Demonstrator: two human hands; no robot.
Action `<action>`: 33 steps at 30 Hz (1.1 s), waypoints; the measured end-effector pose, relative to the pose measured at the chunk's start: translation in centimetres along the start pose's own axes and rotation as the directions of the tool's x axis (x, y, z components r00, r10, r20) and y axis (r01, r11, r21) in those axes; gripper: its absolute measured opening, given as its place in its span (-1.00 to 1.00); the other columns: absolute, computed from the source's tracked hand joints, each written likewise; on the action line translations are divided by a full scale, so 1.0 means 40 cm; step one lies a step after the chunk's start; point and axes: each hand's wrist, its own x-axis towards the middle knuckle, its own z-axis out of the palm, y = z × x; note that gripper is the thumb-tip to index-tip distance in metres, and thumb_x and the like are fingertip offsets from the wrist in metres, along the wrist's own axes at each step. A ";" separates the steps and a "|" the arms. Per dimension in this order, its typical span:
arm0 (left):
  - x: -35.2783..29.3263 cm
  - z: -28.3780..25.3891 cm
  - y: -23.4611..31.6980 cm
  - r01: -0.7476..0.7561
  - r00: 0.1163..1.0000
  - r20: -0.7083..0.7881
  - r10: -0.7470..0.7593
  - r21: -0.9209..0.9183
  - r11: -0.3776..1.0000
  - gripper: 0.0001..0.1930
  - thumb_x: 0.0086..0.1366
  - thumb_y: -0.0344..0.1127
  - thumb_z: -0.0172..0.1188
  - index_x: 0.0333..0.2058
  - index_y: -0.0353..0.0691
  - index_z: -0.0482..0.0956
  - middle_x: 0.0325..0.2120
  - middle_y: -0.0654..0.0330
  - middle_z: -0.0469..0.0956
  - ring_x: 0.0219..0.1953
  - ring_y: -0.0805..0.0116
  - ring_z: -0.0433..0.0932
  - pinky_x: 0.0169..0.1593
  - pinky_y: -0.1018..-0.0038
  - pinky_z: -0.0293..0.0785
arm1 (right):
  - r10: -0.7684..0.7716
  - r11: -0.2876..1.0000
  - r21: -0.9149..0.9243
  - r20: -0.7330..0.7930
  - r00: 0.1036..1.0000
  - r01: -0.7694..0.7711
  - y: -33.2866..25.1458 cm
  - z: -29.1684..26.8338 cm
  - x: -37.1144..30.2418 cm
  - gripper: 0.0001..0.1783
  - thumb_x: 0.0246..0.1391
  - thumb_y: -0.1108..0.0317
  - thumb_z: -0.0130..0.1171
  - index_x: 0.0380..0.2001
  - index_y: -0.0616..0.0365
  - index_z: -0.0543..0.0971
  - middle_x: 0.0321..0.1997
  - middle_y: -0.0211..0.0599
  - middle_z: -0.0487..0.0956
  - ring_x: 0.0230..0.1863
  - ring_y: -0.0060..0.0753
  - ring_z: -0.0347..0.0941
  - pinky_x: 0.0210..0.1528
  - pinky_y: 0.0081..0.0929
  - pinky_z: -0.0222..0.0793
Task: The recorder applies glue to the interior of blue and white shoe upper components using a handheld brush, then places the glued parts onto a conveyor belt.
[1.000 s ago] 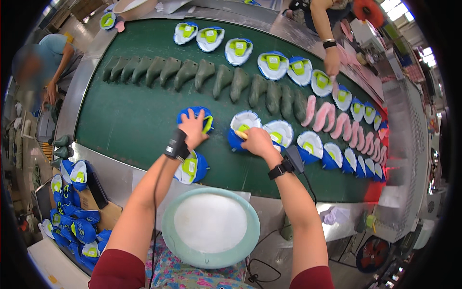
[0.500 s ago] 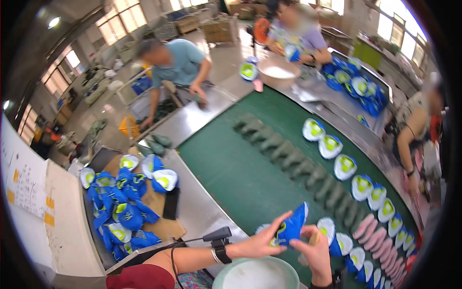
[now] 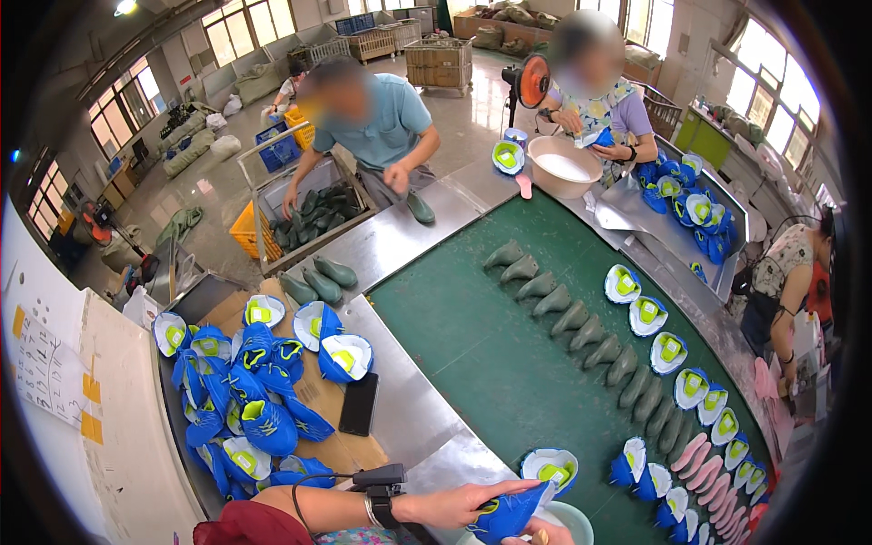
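My left hand (image 3: 445,505) grips a blue shoe upper (image 3: 510,516) with a pale lining, its fingers stretched along the top edge. Low in the picture, my right hand (image 3: 550,532) is bent close beside that upper, partly cut off by the lower edge. A small tan thing shows at its fingers, too little visible to name. Behind and under the hands is a pale green basin (image 3: 579,520) with white contents, mostly covered. Just beyond, another blue upper (image 3: 550,469) with a white and yellow-green inside rests on the green belt (image 3: 454,363).
Blue uppers (image 3: 268,427) are heaped in a tray at left, near a black phone (image 3: 359,404). Dark green shoe lasts (image 3: 572,316), more uppers (image 3: 668,352) and pink insoles (image 3: 704,463) line the belt. Co-workers stand across and at right.
My hands and the upper have come lower, over the basin. The view has shifted. Across the table, a co-worker's hand has let go of a green last, which stands on the metal edge.
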 end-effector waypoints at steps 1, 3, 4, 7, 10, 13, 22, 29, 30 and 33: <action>-0.021 0.011 0.005 0.006 1.000 -0.020 -0.007 -0.038 0.999 -0.28 0.34 -0.47 0.01 0.41 0.00 -0.07 0.28 0.03 0.22 0.22 0.18 0.33 0.27 0.33 0.23 | -0.003 1.000 -0.008 0.012 1.000 0.003 0.017 0.015 -0.020 -0.76 0.12 0.27 0.25 -0.19 0.17 0.61 -0.54 -0.52 0.45 -0.53 -0.70 0.21 -0.48 -0.60 0.18; -0.059 0.030 -0.012 0.002 1.000 -0.029 -0.006 -0.129 0.992 -0.26 0.36 -0.38 0.05 0.41 -0.01 -0.11 0.30 0.10 0.17 0.28 0.23 0.25 0.30 0.37 0.16 | -0.072 0.997 0.009 -0.084 0.994 0.073 0.057 0.042 -0.043 -0.76 0.18 0.25 0.19 -0.16 0.14 0.62 -0.53 -0.51 0.48 -0.54 -0.73 0.23 -0.49 -0.63 0.19; -0.078 0.027 -0.027 0.020 1.000 -0.005 -0.021 -0.145 0.989 -0.26 0.36 -0.38 0.05 0.41 -0.01 -0.11 0.30 0.10 0.17 0.28 0.23 0.25 0.30 0.37 0.16 | -0.143 0.989 0.009 -0.174 0.974 0.147 0.071 0.047 -0.059 -0.75 0.24 0.24 0.13 -0.13 0.12 0.63 -0.51 -0.51 0.51 -0.54 -0.75 0.25 -0.50 -0.65 0.21; -0.160 0.041 -0.040 0.214 0.952 0.301 -0.060 -0.512 0.832 -0.15 0.32 0.07 0.15 0.38 -0.23 -0.05 0.34 0.17 0.12 0.34 0.37 0.10 0.36 0.37 0.02 | 0.298 0.911 0.394 -0.423 0.855 -0.123 0.132 0.023 -0.141 -0.68 0.20 0.19 0.15 -0.27 0.31 0.60 -0.25 -0.25 0.61 -0.18 -0.49 0.51 -0.07 -0.56 0.38; -0.250 0.069 -0.077 0.383 0.869 0.466 -0.164 -0.426 0.820 -0.31 0.25 -0.02 0.25 0.23 -0.30 0.30 0.27 0.11 0.28 0.27 0.34 0.26 0.31 0.33 0.15 | -0.318 0.900 -0.436 -0.639 0.700 0.012 0.227 0.020 -0.169 -0.73 0.29 0.42 -0.13 -0.26 0.23 0.59 -0.25 -0.12 0.56 -0.15 -0.10 0.45 -0.05 -0.33 0.33; -0.304 0.056 -0.068 0.610 0.741 0.592 -0.316 -0.397 0.686 -0.39 0.13 -0.17 0.29 0.13 -0.34 0.44 0.26 0.00 0.30 0.20 0.25 0.37 0.27 0.31 0.25 | 0.044 0.986 -0.063 -0.788 0.614 -0.152 0.285 0.037 -0.197 -0.81 0.21 0.38 0.10 -0.33 0.30 0.59 -0.39 -0.09 0.52 -0.37 -0.16 0.46 -0.29 -0.39 0.35; -0.181 0.151 -0.131 0.589 0.801 0.323 -0.504 -0.574 0.569 -0.25 0.32 -0.30 0.19 0.35 -0.14 -0.07 0.25 0.23 0.16 0.29 0.41 0.18 0.28 0.38 0.19 | 0.159 0.984 0.097 -0.864 0.478 -0.151 0.570 0.102 -0.224 -0.79 -0.03 0.45 0.34 -0.28 0.28 0.64 -0.29 -0.14 0.66 -0.31 -0.32 0.62 -0.26 -0.49 0.47; -0.063 0.231 -0.254 0.456 0.817 0.040 -0.575 -0.655 0.602 -0.47 0.41 -0.40 -0.01 0.31 -0.11 0.09 0.18 0.20 0.31 0.19 0.35 0.37 0.23 0.33 0.35 | 0.145 0.989 0.126 -0.833 0.534 -0.073 0.583 0.069 -0.264 -0.76 -0.05 0.51 0.34 -0.23 0.25 0.66 -0.22 -0.19 0.67 -0.23 -0.44 0.61 -0.19 -0.57 0.49; -0.052 0.238 -0.255 0.468 0.810 0.040 -0.586 -0.647 0.602 -0.47 0.41 -0.40 -0.01 0.31 -0.11 0.09 0.18 0.20 0.31 0.19 0.35 0.37 0.23 0.33 0.35 | 0.121 0.981 0.182 -0.837 0.534 0.062 0.552 0.054 -0.283 -0.75 -0.07 0.53 0.34 -0.23 0.24 0.66 -0.23 -0.16 0.67 -0.23 -0.43 0.61 -0.22 -0.56 0.49; -0.021 0.268 -0.248 0.494 0.782 0.070 -0.620 -0.675 0.548 -0.45 0.40 -0.40 0.00 0.32 -0.10 0.08 0.19 0.19 0.31 0.20 0.36 0.36 0.22 0.32 0.36 | 0.019 0.951 0.228 -0.720 0.693 0.211 0.459 0.018 -0.319 -0.74 -0.07 0.55 0.34 -0.23 0.25 0.66 -0.23 -0.21 0.67 -0.23 -0.50 0.60 -0.23 -0.60 0.49</action>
